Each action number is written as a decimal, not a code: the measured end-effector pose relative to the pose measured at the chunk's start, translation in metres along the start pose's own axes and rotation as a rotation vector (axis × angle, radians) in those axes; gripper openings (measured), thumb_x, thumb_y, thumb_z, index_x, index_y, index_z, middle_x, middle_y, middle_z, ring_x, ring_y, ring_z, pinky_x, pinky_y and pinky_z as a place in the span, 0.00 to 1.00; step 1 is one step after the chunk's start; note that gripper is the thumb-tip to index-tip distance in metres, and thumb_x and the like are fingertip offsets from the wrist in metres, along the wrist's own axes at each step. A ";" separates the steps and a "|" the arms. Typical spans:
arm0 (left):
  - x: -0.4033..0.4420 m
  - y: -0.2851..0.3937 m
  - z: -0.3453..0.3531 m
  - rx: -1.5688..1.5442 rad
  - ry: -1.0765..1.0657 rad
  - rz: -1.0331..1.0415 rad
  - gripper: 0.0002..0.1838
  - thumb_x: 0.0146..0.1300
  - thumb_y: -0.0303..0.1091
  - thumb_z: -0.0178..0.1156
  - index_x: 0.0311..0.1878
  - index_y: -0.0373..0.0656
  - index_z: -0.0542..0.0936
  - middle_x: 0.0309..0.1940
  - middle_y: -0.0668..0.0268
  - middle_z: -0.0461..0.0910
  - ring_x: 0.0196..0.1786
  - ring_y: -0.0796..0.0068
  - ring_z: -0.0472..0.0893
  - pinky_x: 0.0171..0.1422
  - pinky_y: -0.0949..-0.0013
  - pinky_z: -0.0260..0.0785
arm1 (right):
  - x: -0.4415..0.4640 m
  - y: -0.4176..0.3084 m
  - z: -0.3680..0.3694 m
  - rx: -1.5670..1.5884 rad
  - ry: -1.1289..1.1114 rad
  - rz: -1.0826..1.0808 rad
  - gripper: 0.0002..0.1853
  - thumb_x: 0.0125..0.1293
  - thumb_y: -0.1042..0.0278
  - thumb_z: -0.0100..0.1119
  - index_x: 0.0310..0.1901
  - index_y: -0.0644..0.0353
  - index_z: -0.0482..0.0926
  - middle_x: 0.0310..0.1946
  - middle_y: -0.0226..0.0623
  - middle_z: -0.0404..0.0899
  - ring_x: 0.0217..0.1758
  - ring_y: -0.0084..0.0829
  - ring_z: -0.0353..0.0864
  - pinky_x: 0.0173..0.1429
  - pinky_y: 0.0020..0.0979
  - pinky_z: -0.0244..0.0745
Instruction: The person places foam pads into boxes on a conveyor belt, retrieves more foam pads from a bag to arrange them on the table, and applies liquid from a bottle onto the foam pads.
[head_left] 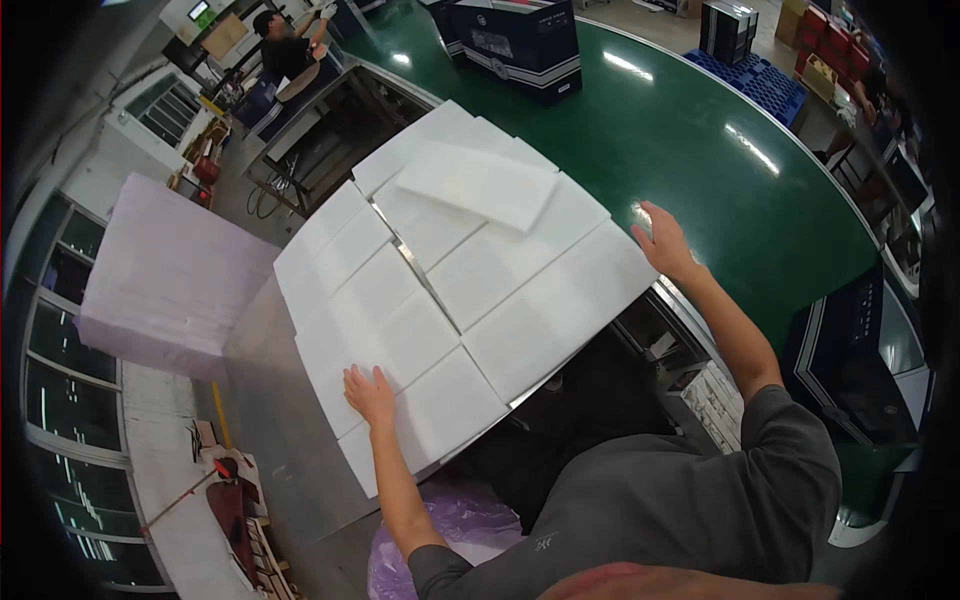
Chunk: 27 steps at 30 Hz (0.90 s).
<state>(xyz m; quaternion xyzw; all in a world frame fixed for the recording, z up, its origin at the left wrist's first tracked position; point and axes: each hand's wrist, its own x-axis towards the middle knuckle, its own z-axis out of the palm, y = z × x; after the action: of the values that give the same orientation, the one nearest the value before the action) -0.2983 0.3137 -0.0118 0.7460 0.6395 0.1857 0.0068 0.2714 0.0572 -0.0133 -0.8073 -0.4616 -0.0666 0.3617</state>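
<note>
White foam sheets [540,290] lie side by side over the metal table [262,350] in front of me, with narrow gaps between them. One loose foam sheet [485,185] rests askew on top of the others toward the far side. My left hand [372,397] lies on the near left sheets, fingers spread and holding nothing. At the right edge of the sheets is my right hand [664,240], its fingers apart and nothing in them. Whether it touches the edge I cannot tell.
A pinkish wrapped block [170,280] stands left. Dark blue boxes [515,45] sit on the green surface [690,130] beyond, and another dark box [850,350] is at right. Purple plastic [450,525] lies below the table. A co-worker [285,50] stands far left.
</note>
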 end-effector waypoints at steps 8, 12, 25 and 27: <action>-0.014 -0.035 0.016 0.020 0.026 -0.025 0.30 0.73 0.44 0.54 0.71 0.33 0.68 0.75 0.43 0.63 0.78 0.46 0.60 0.83 0.51 0.48 | -0.047 0.065 0.032 -0.281 -0.031 0.008 0.25 0.73 0.57 0.54 0.64 0.65 0.72 0.68 0.48 0.72 0.74 0.49 0.67 0.76 0.44 0.60; -0.026 -0.051 0.016 0.033 0.048 -0.012 0.29 0.73 0.43 0.55 0.70 0.32 0.69 0.74 0.43 0.64 0.77 0.45 0.61 0.82 0.50 0.49 | -0.078 0.065 0.032 -0.466 0.069 -0.057 0.24 0.69 0.60 0.58 0.62 0.63 0.73 0.70 0.48 0.69 0.76 0.50 0.63 0.79 0.47 0.53; -0.115 -0.050 -0.042 0.126 0.038 0.051 0.29 0.70 0.35 0.55 0.70 0.33 0.66 0.75 0.43 0.61 0.76 0.42 0.61 0.81 0.47 0.49 | 0.199 0.000 -0.017 -0.425 0.306 -0.331 0.37 0.66 0.60 0.60 0.74 0.61 0.61 0.76 0.43 0.61 0.80 0.47 0.58 0.78 0.44 0.55; -0.126 -0.027 -0.047 0.097 0.028 -0.007 0.29 0.69 0.34 0.56 0.70 0.32 0.66 0.75 0.43 0.61 0.76 0.42 0.60 0.81 0.47 0.48 | 0.286 0.002 -0.021 -0.494 0.366 -0.367 0.37 0.66 0.60 0.61 0.73 0.62 0.62 0.75 0.44 0.62 0.80 0.48 0.58 0.76 0.45 0.60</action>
<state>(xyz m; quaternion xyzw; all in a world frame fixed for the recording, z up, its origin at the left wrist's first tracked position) -0.3512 0.1879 -0.0088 0.7406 0.6503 0.1647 -0.0377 0.4389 0.2421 0.1271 -0.7488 -0.4964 -0.3835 0.2141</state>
